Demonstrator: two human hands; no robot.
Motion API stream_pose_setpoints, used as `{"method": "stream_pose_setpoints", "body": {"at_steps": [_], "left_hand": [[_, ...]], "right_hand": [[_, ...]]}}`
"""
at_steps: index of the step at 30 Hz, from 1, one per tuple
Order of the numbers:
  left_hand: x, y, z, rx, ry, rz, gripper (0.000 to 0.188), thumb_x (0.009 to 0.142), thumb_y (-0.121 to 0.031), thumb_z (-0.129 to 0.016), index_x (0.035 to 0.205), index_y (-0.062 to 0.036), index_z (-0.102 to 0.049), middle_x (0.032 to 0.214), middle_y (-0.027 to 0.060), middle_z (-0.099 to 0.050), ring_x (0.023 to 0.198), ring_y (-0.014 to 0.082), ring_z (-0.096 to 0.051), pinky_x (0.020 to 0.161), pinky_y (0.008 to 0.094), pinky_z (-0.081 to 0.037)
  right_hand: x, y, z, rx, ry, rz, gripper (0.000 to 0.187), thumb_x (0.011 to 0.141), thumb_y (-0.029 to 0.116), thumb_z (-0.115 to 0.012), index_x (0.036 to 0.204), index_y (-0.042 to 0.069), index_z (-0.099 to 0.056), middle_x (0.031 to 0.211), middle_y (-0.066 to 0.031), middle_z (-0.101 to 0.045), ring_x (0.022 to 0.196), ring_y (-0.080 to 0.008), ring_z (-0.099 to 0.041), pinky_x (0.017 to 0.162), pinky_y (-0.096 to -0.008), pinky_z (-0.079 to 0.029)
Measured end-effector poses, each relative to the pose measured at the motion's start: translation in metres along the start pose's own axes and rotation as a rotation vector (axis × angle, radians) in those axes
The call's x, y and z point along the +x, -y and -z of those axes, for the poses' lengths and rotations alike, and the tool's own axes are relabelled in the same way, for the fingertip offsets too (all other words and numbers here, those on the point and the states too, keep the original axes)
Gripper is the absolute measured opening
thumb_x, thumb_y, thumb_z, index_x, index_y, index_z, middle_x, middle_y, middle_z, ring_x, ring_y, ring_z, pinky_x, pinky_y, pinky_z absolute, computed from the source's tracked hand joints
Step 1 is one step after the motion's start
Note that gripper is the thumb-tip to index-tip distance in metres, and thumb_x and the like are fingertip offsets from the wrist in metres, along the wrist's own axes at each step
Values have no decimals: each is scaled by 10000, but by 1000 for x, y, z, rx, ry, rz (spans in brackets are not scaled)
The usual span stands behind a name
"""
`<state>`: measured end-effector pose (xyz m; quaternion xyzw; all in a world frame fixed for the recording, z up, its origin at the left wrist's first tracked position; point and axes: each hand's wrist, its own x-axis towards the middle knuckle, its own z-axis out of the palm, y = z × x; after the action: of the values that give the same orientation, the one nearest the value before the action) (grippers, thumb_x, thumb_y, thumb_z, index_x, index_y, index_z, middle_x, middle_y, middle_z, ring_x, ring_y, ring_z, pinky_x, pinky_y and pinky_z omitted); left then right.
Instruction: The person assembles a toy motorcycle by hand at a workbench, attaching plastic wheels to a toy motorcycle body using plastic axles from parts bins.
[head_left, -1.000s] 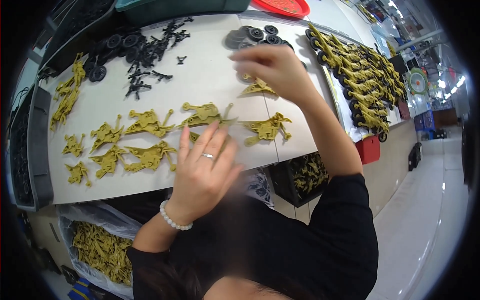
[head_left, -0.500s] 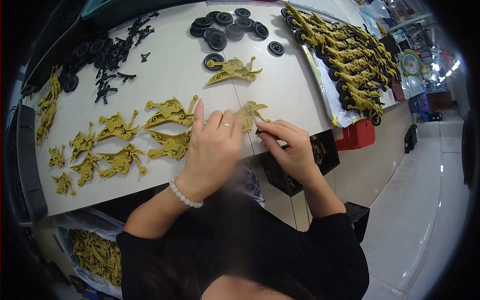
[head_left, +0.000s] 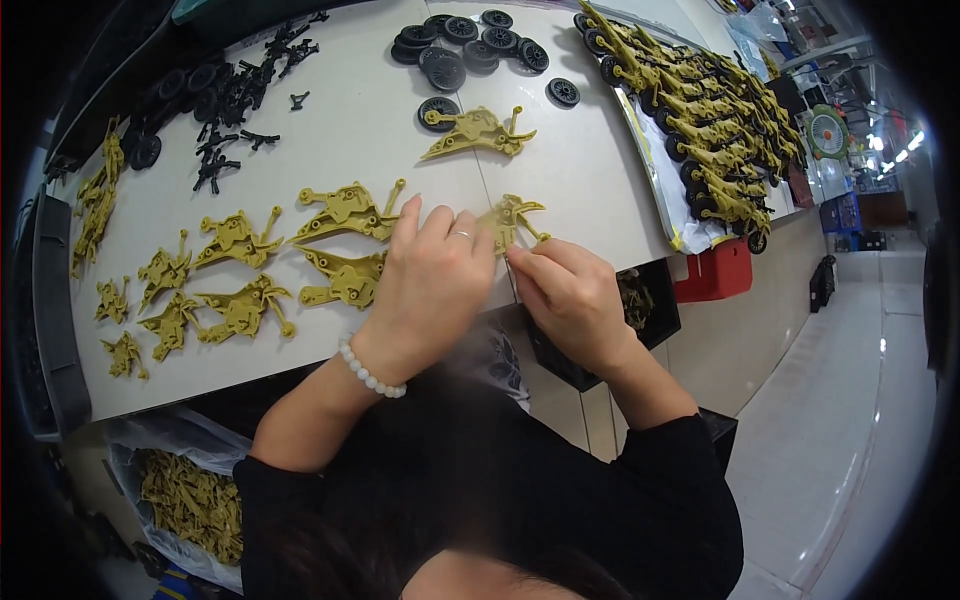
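A translucent plastic-lined bin [head_left: 180, 428] holds loose yellow plastic pieces [head_left: 195, 505]; a black rectangular bin [head_left: 560, 350] sits below the white tabletop [head_left: 370, 100]'s front edge. Beyond the right edge stands a green-rimmed fan [head_left: 826, 132]. A yellow plastic shell [head_left: 518, 212] with jutting arms lies near the front edge, against the left hand [head_left: 430, 285]'s bent fingers; the right hand [head_left: 578, 300]'s fingertips meet beside it. Whether either grips, I cannot tell.

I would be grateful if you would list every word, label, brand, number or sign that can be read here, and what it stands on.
No text can be read.
Yellow part at the left hand and right hand: no lettering discernible.
Black wheels: too small to tell whether any are marked.
Green-rimmed fan and background at right: too small and blurred to read.
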<state>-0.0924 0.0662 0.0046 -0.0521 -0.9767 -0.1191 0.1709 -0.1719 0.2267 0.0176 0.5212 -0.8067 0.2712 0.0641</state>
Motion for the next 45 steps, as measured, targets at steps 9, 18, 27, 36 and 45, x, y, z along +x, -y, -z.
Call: {"method": "stream_pose_setpoints", "body": {"at_steps": [9,18,27,36,45], "left_hand": [[5,4,-3,-30,-36,-38,257,758,-119,-666,971,23,-689,966,167,-677,852,266,-586,826,397,-477],[5,-1,-2,-41,-44,-23,218,743,-95,-634,919,29,-669,943,155,-674,829,258,-581,758,384,-479],[-23,-4,20,-36,-116,88,304,761,-96,-602,1036,31,-623,1151,194,-597,1051,308,-564,968,499,-406],[-85,38,74,6,-48,245,403,769,-63,-656,1169,-34,-618,1308,147,-545,1231,313,-498,1019,540,-367],[-88,42,55,-32,7,190,377,774,-77,-685,1141,-15,-623,1190,141,-577,1159,294,-523,1024,535,-372]], "right_hand": [[2,8,2,-116,9,27,168,754,-27,-675,918,1,-653,750,-94,-594,645,-251,-592,569,-343,-485],[3,7,4,-83,71,8,171,745,-18,-681,913,10,-662,755,-106,-608,664,-273,-609,590,-359,-497],[99,-7,21,161,190,-25,147,800,150,-703,834,7,-713,705,-137,-623,598,-250,-598,577,-345,-467],[248,-16,-112,140,224,98,301,747,253,-764,946,39,-695,1001,-146,-684,916,-283,-655,832,-374,-501],[218,9,-75,304,320,-4,191,765,121,-732,942,60,-697,849,-113,-696,800,-266,-665,742,-343,-519]]}}
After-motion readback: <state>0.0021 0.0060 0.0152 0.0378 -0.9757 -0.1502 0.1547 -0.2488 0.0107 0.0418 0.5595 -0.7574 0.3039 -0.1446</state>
